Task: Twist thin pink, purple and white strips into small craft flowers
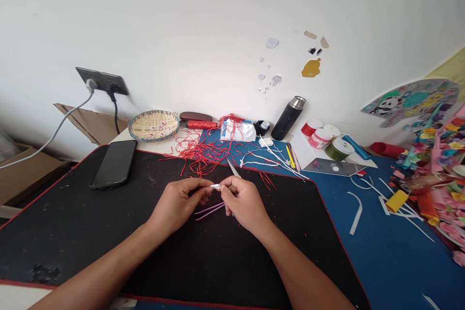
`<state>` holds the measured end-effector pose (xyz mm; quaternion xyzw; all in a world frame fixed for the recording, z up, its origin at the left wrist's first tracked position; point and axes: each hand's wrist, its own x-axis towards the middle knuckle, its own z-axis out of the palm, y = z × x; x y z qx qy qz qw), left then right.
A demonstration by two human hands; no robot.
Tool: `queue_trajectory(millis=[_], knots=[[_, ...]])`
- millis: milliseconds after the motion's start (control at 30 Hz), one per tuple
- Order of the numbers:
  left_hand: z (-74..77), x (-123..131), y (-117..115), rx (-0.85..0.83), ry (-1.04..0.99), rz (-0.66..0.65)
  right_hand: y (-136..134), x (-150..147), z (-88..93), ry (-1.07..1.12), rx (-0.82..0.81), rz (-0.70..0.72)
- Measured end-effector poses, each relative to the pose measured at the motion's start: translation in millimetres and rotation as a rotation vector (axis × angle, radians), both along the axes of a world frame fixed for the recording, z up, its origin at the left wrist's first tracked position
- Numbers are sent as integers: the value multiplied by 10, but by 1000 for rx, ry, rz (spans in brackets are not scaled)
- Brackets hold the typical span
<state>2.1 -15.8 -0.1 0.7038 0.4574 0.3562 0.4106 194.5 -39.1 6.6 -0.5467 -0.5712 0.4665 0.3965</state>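
Note:
My left hand and my right hand meet above the middle of the black mat. Between their pinched fingertips is a small white piece, held from both sides. Thin purple cords trail to the left from under my right hand's fingers. Just behind the hands a pointed metal blade shows, its other end hidden by my right hand. A tangle of red cords lies behind the hands at the mat's back edge.
A black phone lies at the mat's left. Behind stand a woven basket, a red thread spool, a black flask and thread spools. White cords lie back right; colourful paper crafts fill the far right.

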Motion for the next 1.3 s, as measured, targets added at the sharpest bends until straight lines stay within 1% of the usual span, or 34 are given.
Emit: queue_trajectory(millis=[167, 300, 467, 600, 733, 833, 1000, 1300], knots=[[-17, -8, 11, 5, 20, -8, 1, -10, 16, -16, -22, -3], [6, -17, 32, 61, 56, -10, 6, 1, 29, -15, -30, 1], [49, -43, 58, 110, 60, 67, 31, 48, 41, 39, -11, -38], [51, -51, 64, 73, 13, 79, 40, 61, 30, 104, 12, -37], [61, -38, 50, 20, -24, 78, 31, 53, 14, 118, 27, 3], [80, -20, 26, 42, -12, 56, 20, 45, 12, 97, 14, 29], [79, -5, 0, 66, 13, -4, 15, 38, -2, 26, 13, 30], [58, -16, 16, 104, 77, -21, 16, 16, -2, -72, -15, 14]])
